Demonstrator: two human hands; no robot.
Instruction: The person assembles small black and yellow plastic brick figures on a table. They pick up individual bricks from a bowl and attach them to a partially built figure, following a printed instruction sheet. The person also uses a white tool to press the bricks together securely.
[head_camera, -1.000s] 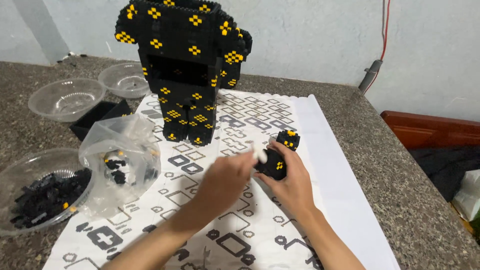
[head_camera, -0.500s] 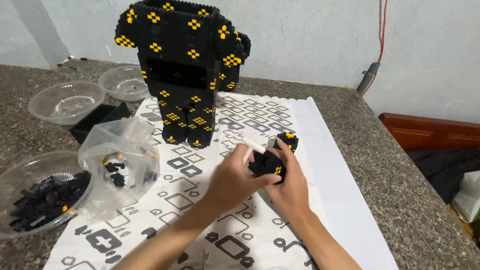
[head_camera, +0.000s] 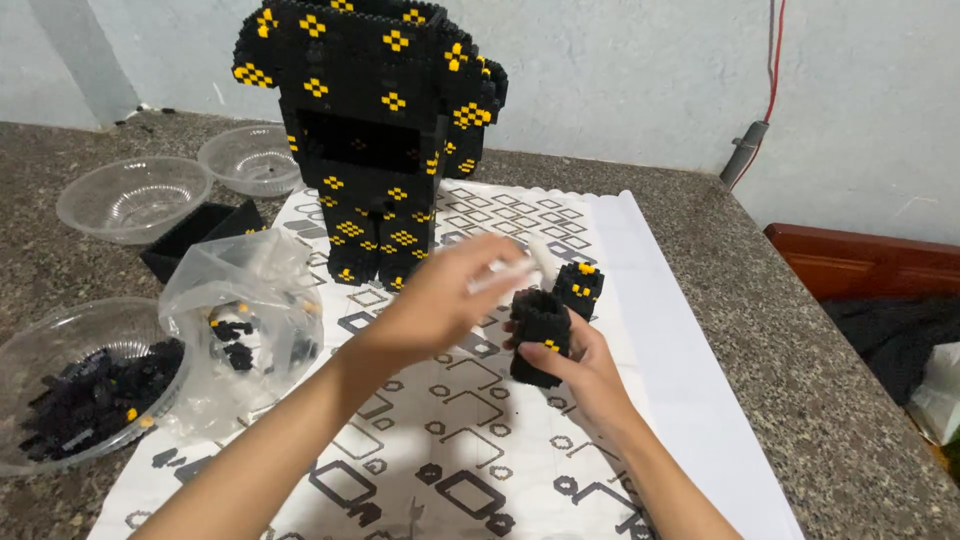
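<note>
Worn on the head, looking down and forward across a speckled stone counter (head_camera: 800, 400) towards a pale wall (head_camera: 640, 70). Close in: both forearms entering from the bottom edge. One view only.

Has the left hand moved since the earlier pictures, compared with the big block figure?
Yes. The left hand, blurred with a small white tool, has risen toward the big block figure, away from the black brick piece in the right hand.
</note>
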